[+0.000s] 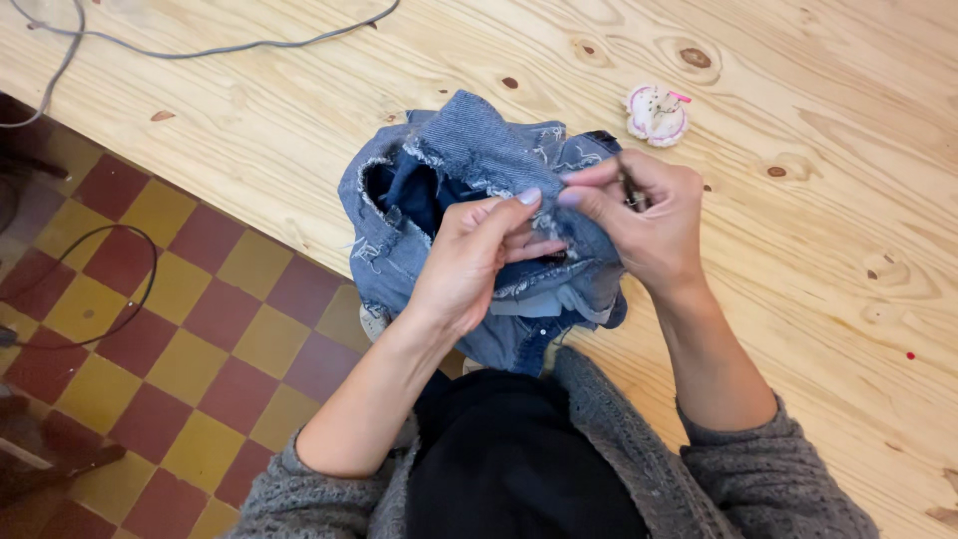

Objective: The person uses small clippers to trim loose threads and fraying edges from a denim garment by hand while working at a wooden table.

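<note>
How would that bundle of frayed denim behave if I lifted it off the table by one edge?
The denim bundle would probably flop and unfold, since it already lies in soft bunched folds between the left hand and right hand. It looks unlikely to slip: the weave seems coarse and the edges frayed. It should not roll or break.

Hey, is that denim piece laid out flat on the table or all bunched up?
Bunched up. The denim piece is gathered in folds with frayed edges, pinched between the left hand and right hand at the wooden table edge.
</note>
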